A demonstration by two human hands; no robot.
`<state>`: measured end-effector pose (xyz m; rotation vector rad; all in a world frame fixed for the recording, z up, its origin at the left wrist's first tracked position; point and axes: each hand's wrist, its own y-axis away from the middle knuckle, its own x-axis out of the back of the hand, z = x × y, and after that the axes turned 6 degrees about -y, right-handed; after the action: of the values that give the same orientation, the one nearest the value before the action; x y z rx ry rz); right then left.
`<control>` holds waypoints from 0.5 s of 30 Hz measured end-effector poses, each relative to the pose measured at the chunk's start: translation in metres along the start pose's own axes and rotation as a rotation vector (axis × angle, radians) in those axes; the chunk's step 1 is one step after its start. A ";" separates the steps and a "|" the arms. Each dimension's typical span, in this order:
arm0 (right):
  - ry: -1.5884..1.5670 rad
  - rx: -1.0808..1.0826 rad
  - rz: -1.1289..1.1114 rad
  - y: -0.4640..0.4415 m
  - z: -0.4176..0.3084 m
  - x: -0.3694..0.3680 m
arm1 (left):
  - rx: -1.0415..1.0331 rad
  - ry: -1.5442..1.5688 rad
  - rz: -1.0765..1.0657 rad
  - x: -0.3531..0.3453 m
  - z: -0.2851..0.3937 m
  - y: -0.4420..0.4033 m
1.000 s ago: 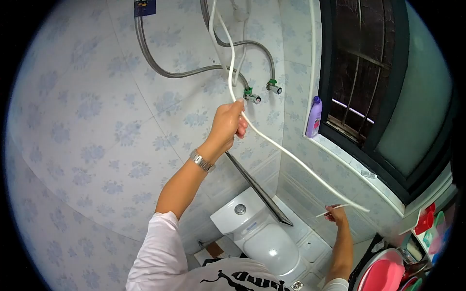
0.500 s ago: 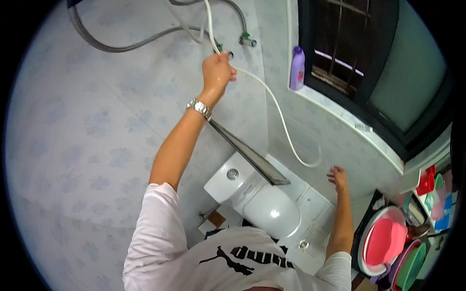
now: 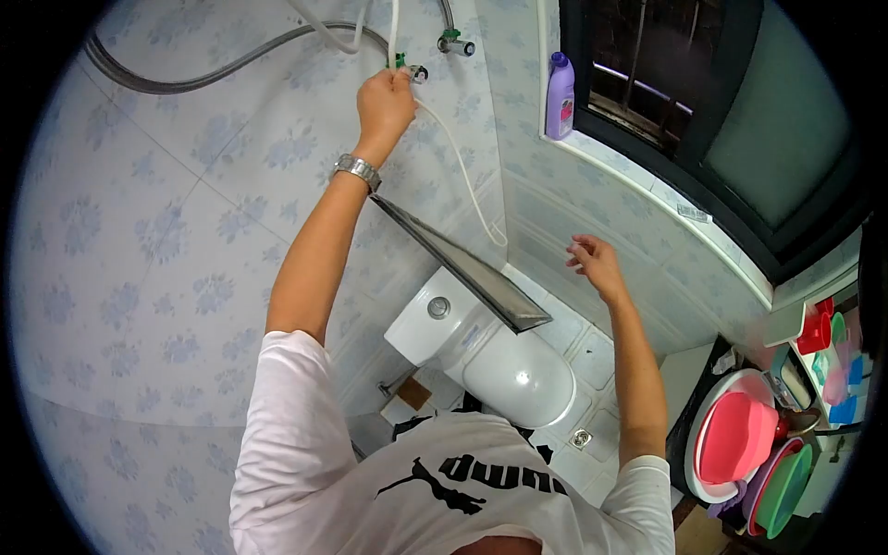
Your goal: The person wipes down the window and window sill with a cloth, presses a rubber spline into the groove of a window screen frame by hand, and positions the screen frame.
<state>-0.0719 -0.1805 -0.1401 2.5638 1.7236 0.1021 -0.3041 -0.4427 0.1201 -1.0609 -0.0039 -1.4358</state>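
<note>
A thin white hose comes down from the top edge and passes through my left hand, which is closed around it. Below that fist the hose hangs in a curve against the wall, ending in a small bend near the corner. Just behind my left hand is a metal angle valve with a green part. My right hand is raised in front of the right wall, its fingers loosely curled and apart, with nothing visible in them. The hose's lower bend lies to its left, not touching it.
Below stands a white toilet, with a dark-framed panel slanting above it. A second valve and a grey braided hose are on the wall. A purple bottle stands on the window sill; basins are stacked at right.
The hanging part of the white hose has swung left, away from my right hand. My right hand has moved up and left. My left hand has shifted slightly up and left, still gripping.
</note>
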 end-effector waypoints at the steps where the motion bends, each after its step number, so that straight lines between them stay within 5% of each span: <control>1: 0.000 0.001 0.001 -0.006 -0.005 -0.009 | 0.073 0.120 -0.014 0.004 0.002 -0.001; 7: 0.190 0.152 -0.172 -0.045 -0.008 -0.073 | 0.126 0.364 0.060 0.009 0.019 0.000; 15: 0.521 -0.019 -0.166 -0.086 -0.024 -0.151 | 0.142 0.418 -0.019 0.035 0.031 0.011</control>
<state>-0.2103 -0.2880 -0.1270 2.5142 2.0635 0.8394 -0.2700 -0.4540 0.1518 -0.6336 0.1823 -1.6260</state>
